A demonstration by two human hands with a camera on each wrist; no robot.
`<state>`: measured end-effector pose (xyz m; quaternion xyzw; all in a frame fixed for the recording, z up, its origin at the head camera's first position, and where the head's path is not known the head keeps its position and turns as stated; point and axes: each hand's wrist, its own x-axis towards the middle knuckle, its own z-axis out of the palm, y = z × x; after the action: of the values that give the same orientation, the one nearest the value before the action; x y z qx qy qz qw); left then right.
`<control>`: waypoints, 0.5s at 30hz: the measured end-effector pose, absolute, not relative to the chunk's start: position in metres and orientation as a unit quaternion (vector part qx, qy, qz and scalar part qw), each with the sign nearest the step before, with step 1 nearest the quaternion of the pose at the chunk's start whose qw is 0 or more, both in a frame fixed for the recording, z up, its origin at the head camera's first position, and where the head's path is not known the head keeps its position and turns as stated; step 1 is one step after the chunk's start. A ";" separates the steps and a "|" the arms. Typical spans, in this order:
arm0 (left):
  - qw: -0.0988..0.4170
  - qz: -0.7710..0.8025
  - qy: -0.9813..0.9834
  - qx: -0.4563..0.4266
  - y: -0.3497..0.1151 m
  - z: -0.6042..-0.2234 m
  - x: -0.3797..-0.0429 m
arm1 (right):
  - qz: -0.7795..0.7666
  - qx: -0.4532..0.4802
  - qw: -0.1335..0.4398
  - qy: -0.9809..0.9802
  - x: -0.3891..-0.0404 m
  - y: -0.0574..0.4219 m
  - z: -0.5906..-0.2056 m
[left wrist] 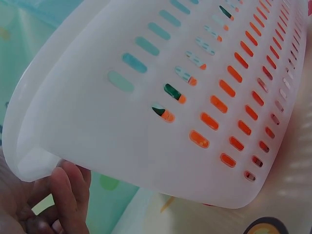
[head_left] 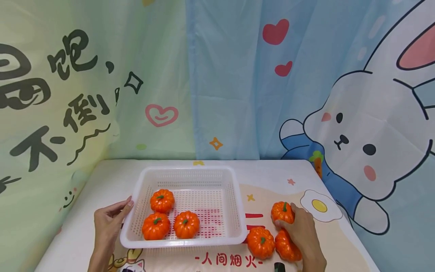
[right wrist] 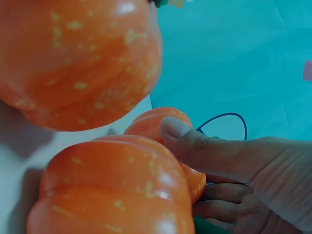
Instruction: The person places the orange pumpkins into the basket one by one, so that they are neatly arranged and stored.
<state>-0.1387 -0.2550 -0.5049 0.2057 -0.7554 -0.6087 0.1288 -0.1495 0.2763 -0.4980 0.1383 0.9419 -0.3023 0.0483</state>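
Currently gripping the uppermost loose orange pumpkin (head_left: 281, 212) with the right hand (head_left: 303, 230) at lower right of the head view, and holding the white basket (head_left: 185, 243) with the left hand (head_left: 109, 222) at lower left.

1. Rabbit print (head_left: 360, 124): is leaning across the fabric backdrop (head_left: 224, 75).
2. Two red hearts (head_left: 276, 33): are floating up and left of the rabbit print.
3. Orange four-pointed star (head_left: 216, 143): is showing left of the rabbit print, level with its face.
4. Black lettering (head_left: 87, 113): is running far left of the rabbit print.
5. Fried-egg print (head_left: 319, 206): is lying on the tablecloth (head_left: 272, 172), left of the rabbit print's lower paw.
6. Black object (head_left: 279, 267), partly cut off: is resting below and left of the rabbit print.
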 end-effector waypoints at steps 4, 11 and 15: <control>0.130 -0.608 -0.757 0.202 -0.255 -0.504 -0.139 | -0.305 0.134 0.051 0.941 -0.151 0.277 -0.495; 0.130 -0.607 -0.757 0.204 -0.255 -0.505 -0.140 | -0.303 0.126 0.051 0.943 -0.152 0.276 -0.490; 0.130 -0.610 -0.755 0.205 -0.256 -0.506 -0.139 | -0.298 0.126 0.053 0.945 -0.152 0.274 -0.487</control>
<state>-0.1389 -0.2557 -0.5058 0.2048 -0.7546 -0.6097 0.1302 -0.1515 0.2745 -0.4871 0.1262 0.9446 -0.2984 0.0526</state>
